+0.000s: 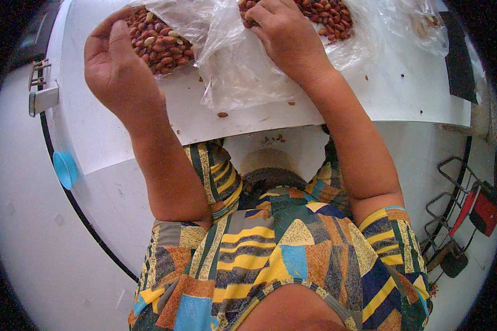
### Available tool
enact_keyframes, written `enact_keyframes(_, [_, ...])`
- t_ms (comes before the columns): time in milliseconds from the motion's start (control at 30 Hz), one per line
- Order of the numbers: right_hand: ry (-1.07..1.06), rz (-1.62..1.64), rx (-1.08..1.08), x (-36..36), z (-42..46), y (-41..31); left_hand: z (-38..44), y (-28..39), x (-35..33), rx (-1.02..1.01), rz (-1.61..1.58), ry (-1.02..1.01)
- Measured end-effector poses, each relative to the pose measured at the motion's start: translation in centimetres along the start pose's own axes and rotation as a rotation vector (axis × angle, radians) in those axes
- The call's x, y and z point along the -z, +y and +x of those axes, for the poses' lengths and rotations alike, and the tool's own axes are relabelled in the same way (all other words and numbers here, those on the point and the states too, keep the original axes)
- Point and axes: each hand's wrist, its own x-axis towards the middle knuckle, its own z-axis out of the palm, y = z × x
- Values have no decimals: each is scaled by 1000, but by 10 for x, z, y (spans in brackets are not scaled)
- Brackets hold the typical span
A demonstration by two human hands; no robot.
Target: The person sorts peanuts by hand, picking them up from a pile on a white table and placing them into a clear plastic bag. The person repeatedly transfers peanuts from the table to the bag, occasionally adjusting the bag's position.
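Observation:
Red-skinned peanuts lie in two heaps at the top of the view. At the outer edge of the left peanut heap [163, 47] is my left hand [114, 66], its fingers curled and their tips partly hidden. A few pale, skinless peanuts [149, 41] show in that heap. My right hand [283, 35] reaches over the right peanut heap [331, 18], fingers bent down onto the nuts. Whether either hand grips any nuts is not visible. Clear plastic sheeting [240, 70] lies crumpled between the heaps and continues beyond the right one.
The white table [248, 120] has a curved-looking front edge close to my body. Loose skin bits [222, 115] are scattered on it. A blue bowl [65, 169] stands at lower left. Metal-framed racks with a red item [466, 213] stand on the right. A dark strip [459, 62] borders the table's right side.

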Motion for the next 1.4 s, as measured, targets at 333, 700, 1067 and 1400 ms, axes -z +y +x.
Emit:
enact_keyframes(333, [192,66,-58,7,-1,19,-43,8,-42,282,-168,-506])
enact_keyframes(700, [313,197,18,19,6,6,-21,-29,-18,755,-715,-466])
enact_keyframes(1067, [17,0,-40,10,-9,19,1,-9,1,13,-1,39])
enact_keyframes(1400, [408,422,-122,20,10,-8,-41,-1,-39,544,-540,-414])
